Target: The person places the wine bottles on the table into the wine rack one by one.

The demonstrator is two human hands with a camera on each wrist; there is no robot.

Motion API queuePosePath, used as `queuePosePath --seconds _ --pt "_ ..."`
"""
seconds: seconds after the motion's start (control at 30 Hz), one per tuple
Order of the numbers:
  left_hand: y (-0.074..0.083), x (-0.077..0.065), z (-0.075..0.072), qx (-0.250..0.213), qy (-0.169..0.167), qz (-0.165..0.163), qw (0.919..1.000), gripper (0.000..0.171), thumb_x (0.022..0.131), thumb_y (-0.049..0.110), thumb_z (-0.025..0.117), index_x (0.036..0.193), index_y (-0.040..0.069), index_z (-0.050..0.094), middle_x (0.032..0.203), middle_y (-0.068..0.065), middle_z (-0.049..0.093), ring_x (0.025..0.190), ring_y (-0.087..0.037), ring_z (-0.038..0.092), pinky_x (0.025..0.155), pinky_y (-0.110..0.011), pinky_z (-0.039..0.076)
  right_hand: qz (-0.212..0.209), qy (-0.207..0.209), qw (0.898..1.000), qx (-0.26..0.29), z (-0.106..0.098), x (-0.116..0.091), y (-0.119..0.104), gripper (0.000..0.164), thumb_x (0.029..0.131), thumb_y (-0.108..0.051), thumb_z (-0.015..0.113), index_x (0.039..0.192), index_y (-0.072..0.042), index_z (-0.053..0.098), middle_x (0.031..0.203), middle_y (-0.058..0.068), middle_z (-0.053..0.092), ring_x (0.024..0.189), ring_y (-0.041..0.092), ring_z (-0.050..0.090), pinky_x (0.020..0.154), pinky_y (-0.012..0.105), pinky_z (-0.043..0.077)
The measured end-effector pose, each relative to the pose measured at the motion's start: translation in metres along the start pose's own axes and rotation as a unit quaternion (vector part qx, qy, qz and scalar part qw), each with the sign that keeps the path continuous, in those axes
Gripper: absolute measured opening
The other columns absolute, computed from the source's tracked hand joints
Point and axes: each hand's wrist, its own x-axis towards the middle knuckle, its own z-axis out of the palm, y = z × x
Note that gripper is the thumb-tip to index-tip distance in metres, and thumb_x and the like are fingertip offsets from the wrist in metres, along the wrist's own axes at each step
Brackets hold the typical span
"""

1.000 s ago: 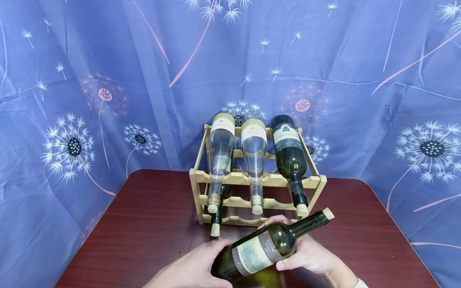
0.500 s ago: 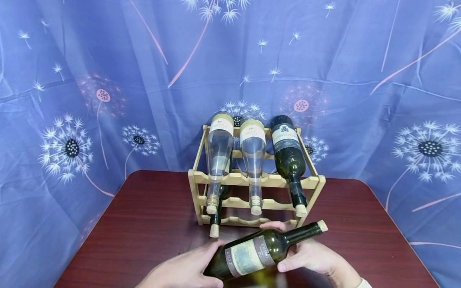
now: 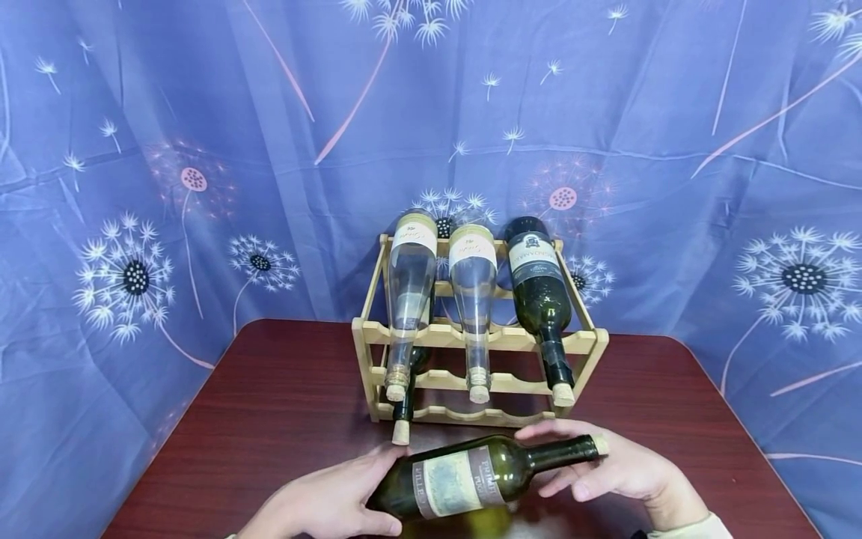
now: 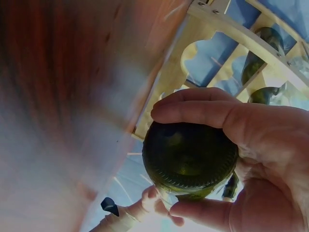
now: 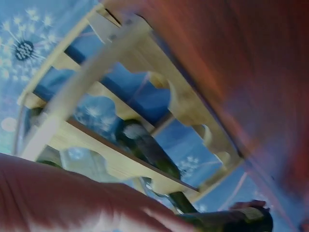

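Observation:
A dark green wine bottle (image 3: pixel 461 479) with a pale label and cork lies nearly level in front of the rack, neck to the right. My left hand (image 3: pixel 333 494) grips its base end; in the left wrist view, fingers and thumb wrap the round bottle base (image 4: pixel 190 154). Around the bottle's neck, my right hand (image 3: pixel 626 468) has its fingers loosely extended behind and its thumb below, apparently without gripping. The wooden wine rack (image 3: pixel 501 339) stands just beyond, bearing two clear bottles (image 3: pixel 412 277) and a dark bottle (image 3: pixel 542 299) on top.
Another corked dark bottle (image 3: pixel 404 408) sits lower on the rack's left side, its neck jutting toward me. The rack stands on a reddish-brown table (image 3: pixel 269 404). A blue dandelion-patterned curtain (image 3: pixel 296 187) hangs behind and at both sides.
The bottle has shifted left and tipped from neck-up to almost level. My right hand has loosened from its shoulder and slid right along the neck. My left hand keeps its hold.

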Motion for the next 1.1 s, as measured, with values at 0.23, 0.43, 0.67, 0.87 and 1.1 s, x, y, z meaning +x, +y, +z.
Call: queuePosePath --seconds 0.23,0.43,0.67,0.87,1.1 --pt "-0.002 -0.001 -0.001 0.004 -0.005 0.000 1.0000 0.079 0.087 0.054 0.062 0.148 0.017 0.028 0.141 -0.001 0.043 0.127 -0.012 0.041 0.100 -0.033 0.040 0.019 -0.047 0.999 -0.007 -0.010 -0.011 -0.010 0.047 0.100 0.001 0.037 0.141 0.018 0.021 0.126 0.042 0.046 0.113 0.056 0.047 0.086 0.063 0.042" --pt "-0.002 -0.001 -0.001 0.015 -0.005 0.005 0.9999 0.077 0.087 0.052 0.063 0.147 0.017 0.030 0.139 -0.001 0.044 0.127 -0.013 0.042 0.100 -0.035 0.040 0.035 -0.050 0.996 -0.065 -0.012 -0.015 -0.014 0.041 0.098 0.007 0.040 0.137 0.017 0.032 0.111 0.037 0.057 0.098 0.045 0.061 0.072 0.053 0.053" --pt "0.000 0.000 -0.001 0.007 -0.010 -0.001 0.9999 0.074 0.086 0.057 0.060 0.145 0.022 0.033 0.135 0.005 0.047 0.122 -0.009 0.045 0.096 -0.032 0.042 0.165 0.017 0.961 -0.220 0.003 -0.008 -0.019 0.033 0.093 0.001 0.055 0.126 -0.002 0.056 0.091 0.019 0.067 0.071 0.028 0.067 0.057 0.041 0.056" --pt "0.002 0.001 0.000 -0.011 -0.020 -0.013 0.9997 0.071 0.086 0.060 0.058 0.142 0.022 0.037 0.129 0.008 0.051 0.116 -0.008 0.049 0.091 -0.030 0.045 0.190 0.019 0.947 -0.260 0.012 -0.004 -0.016 0.027 0.095 -0.007 0.058 0.121 -0.009 0.060 0.094 0.002 0.065 0.063 0.013 0.064 0.057 0.035 0.056" --pt "0.004 0.004 0.003 -0.030 -0.012 -0.036 0.9989 0.067 0.085 0.059 0.061 0.140 0.028 0.037 0.124 0.011 0.052 0.113 -0.004 0.049 0.091 -0.028 0.044 0.202 -0.007 0.933 -0.299 0.015 -0.003 -0.013 0.017 0.096 -0.013 0.057 0.113 -0.014 0.062 0.085 -0.007 0.062 0.063 0.006 0.064 0.057 0.029 0.055"
